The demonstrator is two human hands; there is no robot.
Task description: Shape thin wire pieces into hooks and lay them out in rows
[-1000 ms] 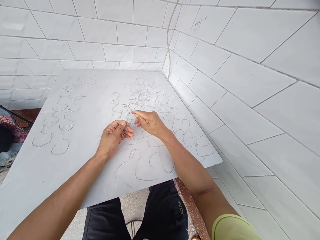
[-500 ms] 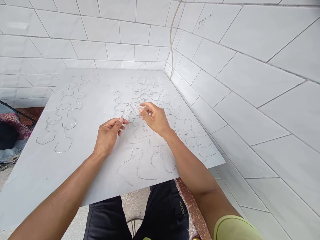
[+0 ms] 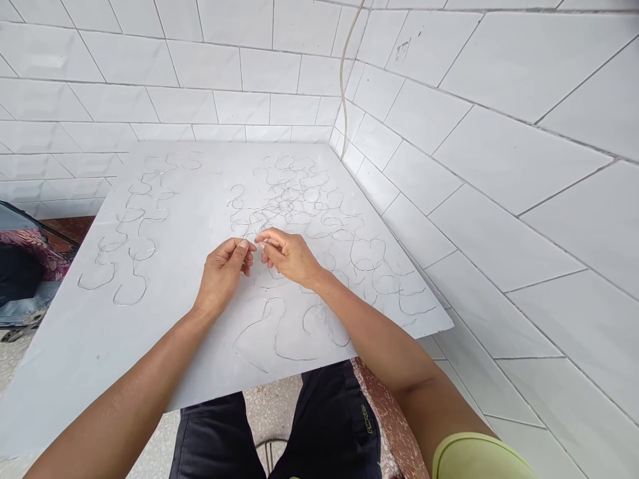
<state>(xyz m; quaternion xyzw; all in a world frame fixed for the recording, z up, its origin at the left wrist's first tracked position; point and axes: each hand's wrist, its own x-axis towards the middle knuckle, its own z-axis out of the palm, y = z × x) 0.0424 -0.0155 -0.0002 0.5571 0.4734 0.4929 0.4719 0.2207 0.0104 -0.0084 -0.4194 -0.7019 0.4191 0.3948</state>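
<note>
My left hand (image 3: 223, 267) is closed in a pinch, thumb against forefinger, on a thin wire that barely shows at the fingertips. My right hand (image 3: 288, 258) meets it from the right, its thumb and forefinger also pinched at the wire. The fingertips of both hands almost touch, above the white board (image 3: 174, 346). Just beyond them lies a tangled heap of curved thin wires (image 3: 284, 199). Closer to me, a few loose bent wires (image 3: 275, 329) rest near the board's front edge.
On the board's left side, S-shaped wires (image 3: 130, 293) lie in rows. More bent wires (image 3: 369, 263) spread along the right side. White tiled walls (image 3: 499, 166) meet behind the board, with a thin cable (image 3: 342, 80) hanging in the corner. A folded chair or bag (image 3: 22, 273) stands at far left.
My right hand has moved left and down, from above the wire heap to my left hand's fingertips. My left hand has stayed nearly in place, still pinching.
</note>
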